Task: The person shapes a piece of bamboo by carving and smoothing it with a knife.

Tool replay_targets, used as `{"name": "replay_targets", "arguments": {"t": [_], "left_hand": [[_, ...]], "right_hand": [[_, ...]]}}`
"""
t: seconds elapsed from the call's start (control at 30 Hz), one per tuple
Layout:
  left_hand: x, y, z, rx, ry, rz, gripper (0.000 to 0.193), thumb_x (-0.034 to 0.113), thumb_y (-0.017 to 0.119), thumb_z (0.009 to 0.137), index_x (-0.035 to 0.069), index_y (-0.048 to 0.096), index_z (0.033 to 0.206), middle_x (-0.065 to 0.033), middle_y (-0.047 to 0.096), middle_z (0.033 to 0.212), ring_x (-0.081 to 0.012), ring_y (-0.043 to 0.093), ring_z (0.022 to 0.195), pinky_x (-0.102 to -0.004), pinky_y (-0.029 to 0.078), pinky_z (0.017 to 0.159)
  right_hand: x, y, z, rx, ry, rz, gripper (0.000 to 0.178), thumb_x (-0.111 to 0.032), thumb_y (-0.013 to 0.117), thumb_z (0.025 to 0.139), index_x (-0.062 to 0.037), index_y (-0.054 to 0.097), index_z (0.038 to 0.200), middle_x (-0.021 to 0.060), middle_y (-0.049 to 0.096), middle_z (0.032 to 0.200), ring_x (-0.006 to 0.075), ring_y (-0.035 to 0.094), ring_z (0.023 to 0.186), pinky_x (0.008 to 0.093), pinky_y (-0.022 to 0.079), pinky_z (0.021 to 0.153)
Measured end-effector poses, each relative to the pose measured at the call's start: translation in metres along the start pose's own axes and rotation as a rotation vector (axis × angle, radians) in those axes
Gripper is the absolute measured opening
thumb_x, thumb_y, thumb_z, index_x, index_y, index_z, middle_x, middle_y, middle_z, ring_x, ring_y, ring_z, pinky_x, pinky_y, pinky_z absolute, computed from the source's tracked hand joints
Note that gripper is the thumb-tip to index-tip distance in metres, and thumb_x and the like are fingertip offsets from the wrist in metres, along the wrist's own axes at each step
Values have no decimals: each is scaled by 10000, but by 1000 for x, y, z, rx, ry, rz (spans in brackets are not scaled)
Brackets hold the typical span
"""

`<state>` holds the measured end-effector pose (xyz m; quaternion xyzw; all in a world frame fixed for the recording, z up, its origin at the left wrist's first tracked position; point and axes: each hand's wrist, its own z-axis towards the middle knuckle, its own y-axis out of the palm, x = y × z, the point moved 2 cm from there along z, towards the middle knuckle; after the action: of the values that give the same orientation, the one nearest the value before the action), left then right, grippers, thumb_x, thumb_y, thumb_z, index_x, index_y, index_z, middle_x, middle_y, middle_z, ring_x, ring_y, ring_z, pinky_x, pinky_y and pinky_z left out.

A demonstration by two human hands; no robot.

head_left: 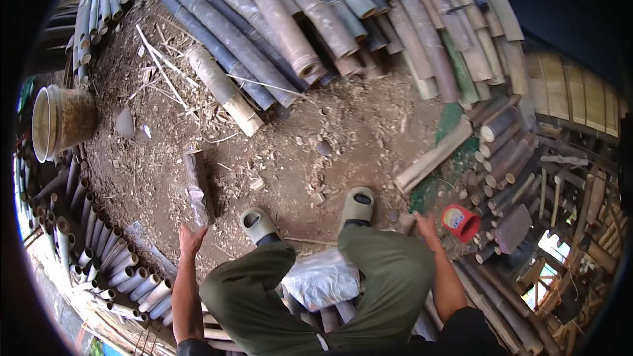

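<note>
we had our left hand [192, 240] at the near end of a dark, partly shiny block [198, 184], left of our sandals [258, 224]. couldn't tell if those fingers gripped it or just touched it. our right hand [427, 229] was beside a short wood piece [407, 223], near a red tub [460, 222], fingers too small to read. bamboo poles [264, 33] were piled up ahead.

Soft daylight falls fairly evenly over the brown dirt floor [290, 138], with faint, loose-edged shadows. Glare washes out patches near four o'clock and along the rim between eight and nine. Crumpled clear plastic [323, 283] at six o'clock shines. Deep shade darkens two o'clock. The fisheye lens curves the outer edges, softening detail before black corners.
</note>
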<state>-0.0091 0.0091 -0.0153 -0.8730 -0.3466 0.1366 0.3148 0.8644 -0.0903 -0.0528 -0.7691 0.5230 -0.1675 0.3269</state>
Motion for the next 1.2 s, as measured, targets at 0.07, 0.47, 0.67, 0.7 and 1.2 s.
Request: {"name": "replay_targets", "arguments": {"t": [0.07, 0.47, 0.67, 0.7, 1.2], "left_hand": [[18, -6, -4, 95, 38, 11, 1166, 553, 808, 710, -143, 262, 1469, -352, 325, 1509, -441, 336, 1415, -450, 296, 1178], [5, 54, 57, 534, 314, -204, 914, 334, 820, 622, -45, 425, 1353, -239, 503, 1220, -399, 505, 1166, -464, 431, 1025], [-2, 72, 12, 496, 439, -156, 879, 281, 802, 587, 1, 443, 1338, -201, 437, 1207, -392, 492, 1130, -488, 448, 989], [-2, 82, 7, 473, 415, -142, 877, 279, 803, 587, 4, 443, 1338, -204, 434, 1202, -393, 478, 1139, -498, 439, 996], [-82, 167, 7, 415, -18, -239, 991, 337, 855, 695, -10, 278, 1423, -233, 395, 1363, -452, 401, 1265, -542, 388, 1048]], "right_hand": [[-30, 5, 12, 148, 120, 138, 928, -578, 691, 864, -29, 310, 1507, 178, 584, 1203, 246, 627, 946, 395, 562, 673], [-210, 93, 16, 855, -754, -136, 792, -191, 735, 814, 20, 349, 1473, 264, 391, 1463, 439, 372, 1351, 493, 301, 1143], [-354, 193, -84, 165, -1378, -492, 781, -410, 687, 874, -190, 345, 1541, 220, 242, 1579, 408, 288, 1440, 531, 291, 1183], [-370, 208, -88, 140, -1349, -697, 789, -556, 598, 914, -230, 293, 1564, 188, 118, 1633, 400, 207, 1479, 573, 263, 1189], [-275, 272, -131, -125, -1611, -749, 635, -371, 797, 768, -167, 550, 1316, 160, 399, 1399, 407, 440, 1221, 524, 468, 961]]}}
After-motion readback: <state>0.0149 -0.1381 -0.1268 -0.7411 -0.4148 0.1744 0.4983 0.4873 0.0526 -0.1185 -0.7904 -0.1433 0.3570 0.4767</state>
